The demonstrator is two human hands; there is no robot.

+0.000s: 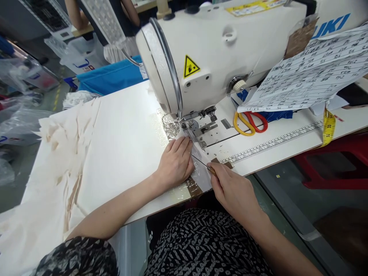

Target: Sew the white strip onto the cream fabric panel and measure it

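Note:
My left hand (pixel 176 161) lies flat just in front of the sewing machine's (pixel 198 50) needle area, fingers stretched together towards the presser foot (pixel 189 132). It rests on a thin white piece of fabric (pixel 203 179) that runs from the foot down to the table's front edge. My right hand (pixel 232 188) is closed around the wooden handle of an awl (pixel 199 159). The awl's thin metal shaft points left over the fabric, its tip close to my left fingers. What lies under my left palm is hidden.
Yellow-and-red scissors (pixel 250 123) lie right of the needle plate. A printed ruler (pixel 273 143) and a hanging tape measure (pixel 328 127) are farther right, below handwritten sheets (pixel 307 73). Cream fabric pieces (pixel 69 153) are piled at left. Another person (pixel 120 23) is behind the machine.

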